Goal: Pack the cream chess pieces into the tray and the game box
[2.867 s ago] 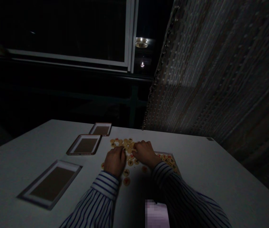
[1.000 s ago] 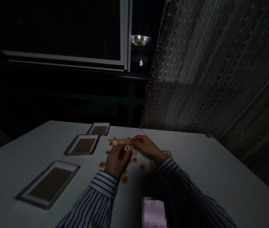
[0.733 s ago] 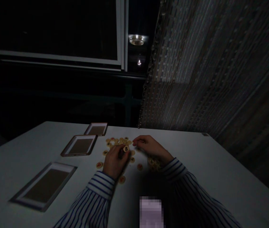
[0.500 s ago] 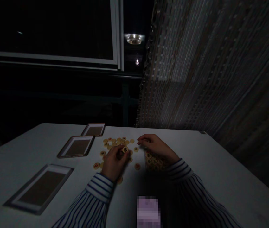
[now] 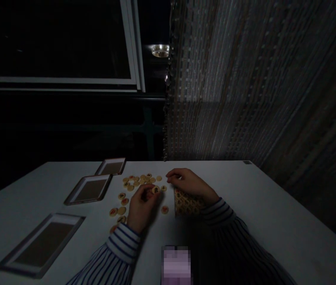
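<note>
Between the thumb and fingers of my left hand (image 5: pixel 141 204) is a round Chinese chess piece (image 5: pixel 155 190), its dark character facing up. Loose wooden pieces (image 5: pixel 122 211) with red or dark characters, some blank side up, lie scattered on the table around this hand. My right hand (image 5: pixel 190 184) hovers over the far side of a box of chess pieces (image 5: pixel 187 206), partly covering it. Its fingers reach left, thumb and fingertips slightly apart, with nothing visible between them. A single red-marked piece (image 5: pixel 164 209) lies between the left hand and the box.
Three shallow trays stand along the left of the white table (image 5: pixel 262 225): a near one (image 5: pixel 40 245), a middle one (image 5: pixel 89 190) and a far one (image 5: pixel 110 166). A pixelated pinkish object (image 5: pixel 176 265) is at the near edge. A bead curtain (image 5: pixel 215 79) hangs behind.
The view has shifted slightly right, so the table things appear further left. My left hand still holds the piece and now sits closer to the box. My right hand stays over the box.
</note>
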The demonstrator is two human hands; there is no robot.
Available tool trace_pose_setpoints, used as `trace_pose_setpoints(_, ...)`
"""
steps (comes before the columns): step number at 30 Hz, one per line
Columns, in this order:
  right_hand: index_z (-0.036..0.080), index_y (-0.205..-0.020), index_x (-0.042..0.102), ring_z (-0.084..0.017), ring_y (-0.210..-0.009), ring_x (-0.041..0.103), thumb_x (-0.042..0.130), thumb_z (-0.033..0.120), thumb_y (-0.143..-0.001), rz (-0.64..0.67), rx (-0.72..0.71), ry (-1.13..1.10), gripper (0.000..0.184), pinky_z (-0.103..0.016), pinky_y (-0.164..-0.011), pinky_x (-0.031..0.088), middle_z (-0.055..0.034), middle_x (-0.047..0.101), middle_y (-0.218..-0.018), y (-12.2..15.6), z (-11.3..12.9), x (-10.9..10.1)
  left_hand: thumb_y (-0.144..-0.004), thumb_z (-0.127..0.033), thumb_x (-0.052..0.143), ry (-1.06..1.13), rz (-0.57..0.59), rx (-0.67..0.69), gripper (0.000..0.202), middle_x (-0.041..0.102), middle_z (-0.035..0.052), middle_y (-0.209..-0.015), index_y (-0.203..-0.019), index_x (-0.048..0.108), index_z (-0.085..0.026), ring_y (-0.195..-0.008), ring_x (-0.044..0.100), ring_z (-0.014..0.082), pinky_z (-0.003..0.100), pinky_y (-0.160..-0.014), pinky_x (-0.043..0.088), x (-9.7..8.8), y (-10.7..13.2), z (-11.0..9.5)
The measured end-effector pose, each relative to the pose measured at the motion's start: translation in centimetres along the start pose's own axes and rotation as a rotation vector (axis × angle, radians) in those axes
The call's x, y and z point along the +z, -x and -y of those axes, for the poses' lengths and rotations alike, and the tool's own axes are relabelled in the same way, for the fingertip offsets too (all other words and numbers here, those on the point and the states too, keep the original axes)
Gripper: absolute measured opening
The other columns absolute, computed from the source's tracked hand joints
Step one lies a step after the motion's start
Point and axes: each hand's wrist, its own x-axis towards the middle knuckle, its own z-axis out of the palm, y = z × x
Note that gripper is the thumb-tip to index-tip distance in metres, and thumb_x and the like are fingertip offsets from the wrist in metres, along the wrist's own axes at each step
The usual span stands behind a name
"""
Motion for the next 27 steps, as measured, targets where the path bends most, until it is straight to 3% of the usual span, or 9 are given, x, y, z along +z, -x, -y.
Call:
trace_pose_setpoints(5, 0.015, -0.094, 0.062, -0.013, -0.074, 0.059, 0.051, 0.028, -0.077, -0.009, -0.033, 0.015, 0.024, -0.024, -0.064, 0.045, -0.0045, 0.066, -0.084, 0.2, 0.2, -0.6, -0.061, -0.032, 0.067, 0.156, 0.026, -0.122, 0.032, 0.06, 0.0002, -0.071, -0.085, 0.054, -0.015, -0.062, 0.057, 0.0115, 0.024, -0.059, 0.047, 1.4, -0.2, 0.0)
trace_pose_setpoints(15, 0.015, -0.096, 0.062, -0.014, -0.077, 0.059, 0.052, 0.027, -0.077, -0.053, -0.032, 0.087, 0.025, -0.024, -0.067, 0.044, -0.0043, 0.066, -0.086, 0.6, 0.3, -1.9, -0.059, -0.026, 0.066, 0.235, -0.002, -0.153, 0.026, 0.063, 0.0022, -0.071, -0.081, 0.058, -0.014, -0.068, 0.06, 0.0136, 0.027, -0.066, 0.048, 4.8, -0.6, 0.0)
trace_pose_setpoints(20, 0.015, -0.096, 0.062, -0.014, -0.074, 0.059, 0.051, 0.028, -0.077, -0.069, -0.035, 0.112, 0.025, -0.023, -0.065, 0.043, -0.004, 0.066, -0.082, 0.9, 0.4, -2.5, -0.06, -0.03, 0.067, 0.224, -0.007, -0.205, 0.028, 0.063, 0.0024, -0.072, -0.082, 0.059, -0.014, -0.066, 0.06, 0.0131, 0.025, -0.063, 0.048, 5.1, -0.1, 1.0)
trace_pose_setpoints(27, 0.016, -0.098, 0.062, -0.014, -0.076, 0.059, 0.049, 0.026, -0.078, -0.043, -0.031, 0.201, 0.026, -0.024, -0.068, 0.042, -0.0034, 0.066, -0.083, 0.9, 0.4, -2.8, -0.061, -0.032, 0.066, 0.232, -0.015, -0.151, 0.026, 0.064, 0.0028, -0.069, -0.079, 0.061, -0.013, -0.065, 0.06, 0.0128, 0.024, -0.06, 0.048, 5.3, 0.2, 1.4)
